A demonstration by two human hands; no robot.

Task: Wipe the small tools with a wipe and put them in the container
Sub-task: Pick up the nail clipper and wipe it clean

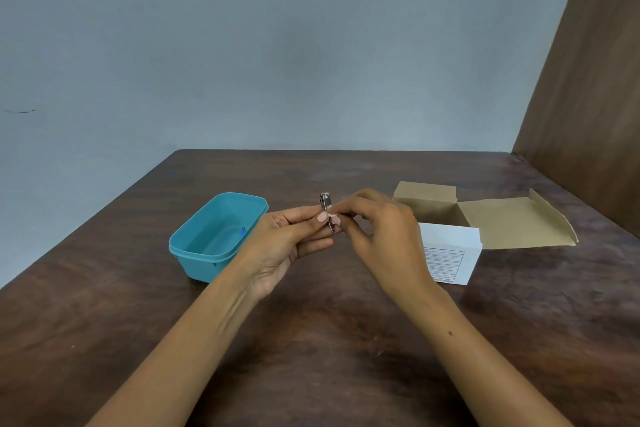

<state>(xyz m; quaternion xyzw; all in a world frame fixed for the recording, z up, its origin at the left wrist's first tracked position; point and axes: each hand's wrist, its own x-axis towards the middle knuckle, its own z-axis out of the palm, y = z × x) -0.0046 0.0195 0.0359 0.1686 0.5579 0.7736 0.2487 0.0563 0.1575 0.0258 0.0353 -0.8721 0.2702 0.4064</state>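
Right now your left hand point(294, 236) pinches a small metal nail clipper point(326, 208) at frame centre, thumb and fingers curled round its lower half. It's thin, flat, shiny steel, long axis near vertical with a slight tilt; the upper end pokes above your fingertips toward the top of the frame, the lower tip points down between your two hands. Your right hand point(381, 229) is curled in from the right, fingertips pinching a small whitish wipe point(334, 217) against the clipper's mid-section; the wipe is mostly hidden, only a pale scrap shows. Both hands are raised above the table point(311, 340), which is dark brown wood-grain with a worn, mottled finish. Left of centre sits the container point(194, 243): teal plastic, rectangular with rounded corners, lipped rim, open top, smooth walls. A small blue item point(242, 231) lies inside near its right wall; can't tell what it is. Right of your hands, an opened box point(450, 253): white printed outside with lined text, raw brown cardboard inside, flaps point(512, 225) spread flat toward the right edge. Plain grey-blue wall point(277, 45) across the top, brown panel point(588, 97) at upper right.
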